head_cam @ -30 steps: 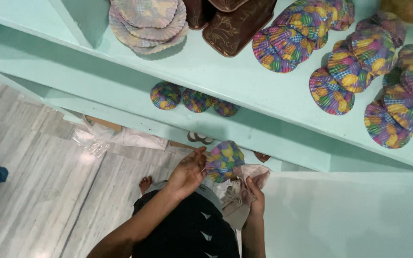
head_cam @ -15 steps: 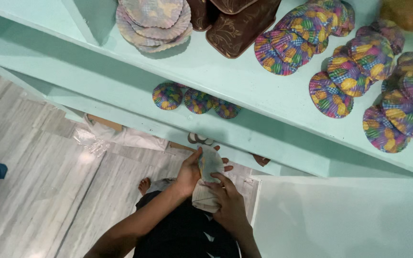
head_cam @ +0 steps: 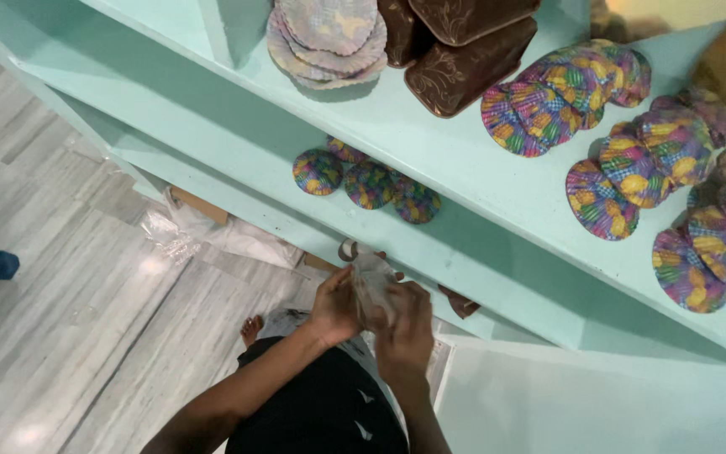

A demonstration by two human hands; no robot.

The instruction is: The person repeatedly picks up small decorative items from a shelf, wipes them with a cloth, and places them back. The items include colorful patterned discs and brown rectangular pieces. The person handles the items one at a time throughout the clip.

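Low in the view, in front of the mint-green shelves [head_cam: 464, 168], a pale, crumpled stack of paper baking cups [head_cam: 373, 287] is held between both hands, below the front edge of the lower shelf. The left hand [head_cam: 335, 307] is curled against the stack's left side, thumb and fingers pinching it. The right hand [head_cam: 405, 332] is closed over the stack's right side and lower part; how firmly it grips cannot be told, since its fingers are partly hidden.

On the lower shelf, just above the hands, three multicoloured baking cups [head_cam: 367, 181] lie side by side. On the upper shelf a pale stack of flattened liners [head_cam: 329, 38] lies at the left, brown moulded trays [head_cam: 464, 50] stand beside it, and more multicoloured cups [head_cam: 632, 160] are spread to the right. A clear plastic bag [head_cam: 174, 231] lies on the marble floor [head_cam: 60, 319] at the left.

The risks are judged as follows. The thin paper could be crushed or torn if it is squeezed hard. If cups are peeled apart, several could cling together, or a loose one could slip to the floor, since nothing is seen beneath the hands to catch it.
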